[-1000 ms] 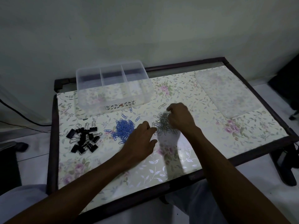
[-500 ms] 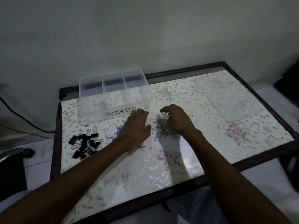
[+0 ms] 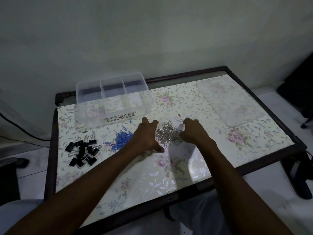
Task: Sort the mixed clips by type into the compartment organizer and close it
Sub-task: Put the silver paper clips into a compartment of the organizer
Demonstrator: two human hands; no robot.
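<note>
ok so both hands are bracketing the silver paper clips (image 3: pixel 166 134), a loose heap on the surface (image 3: pixel 169 177) just in front of the clear organizer (image 3: pixel 112 97), whose three compartments look like they have nothing in them yet. left hand (image 3: pixel 146 137) sits flat-ish against the left edge of the heap with its fingers (image 3: pixel 149 122) spread and fairly straight, not holding anything. right hand (image 3: pixel 194 133) is on the other side with knuckles up and fingers curled under, and honestly i can't tell if it's pinching any clips or just raking. my read on handling: these are light, thin, slippery wire bits that snag on each other, so one-by-one picking is a pain. better to cup the heap from both sides, squeeze it together and lift from underneath, expect a few stragglers like the one lying just beyond the right hand. blue paper clips (image 3: pixel 122 139) and black binder clips (image 3: pixel 83 150) sit in their own piles to the left, lid (image 3: pixel 232 102) is off to the right. compared with half a second ago, the left hand has slid right off the blue pile and closed in on the silver heap, while the right hand has barely shifted.
</note>
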